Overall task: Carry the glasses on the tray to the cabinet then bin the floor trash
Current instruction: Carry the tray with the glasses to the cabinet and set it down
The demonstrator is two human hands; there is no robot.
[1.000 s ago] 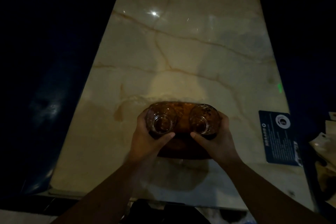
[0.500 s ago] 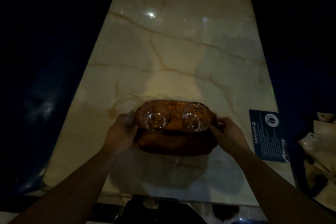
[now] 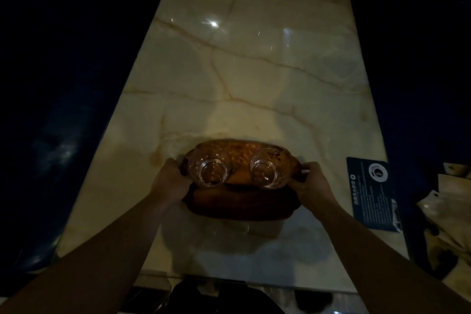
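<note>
The brown oval wooden tray sits near my edge of the pale veined marble table, its long axis running left to right across me. On it stand 2 clear drinking glasses, upright with mouths up: the left glass and the right glass, side by side along that axis and apart. My left hand is curled around the tray's left end, and my right hand grasps its right end. To my right a dark blue printed card lies flat near the table's edge. Past it are some crumpled pale papers. The room around the glossy table is very dark.
</note>
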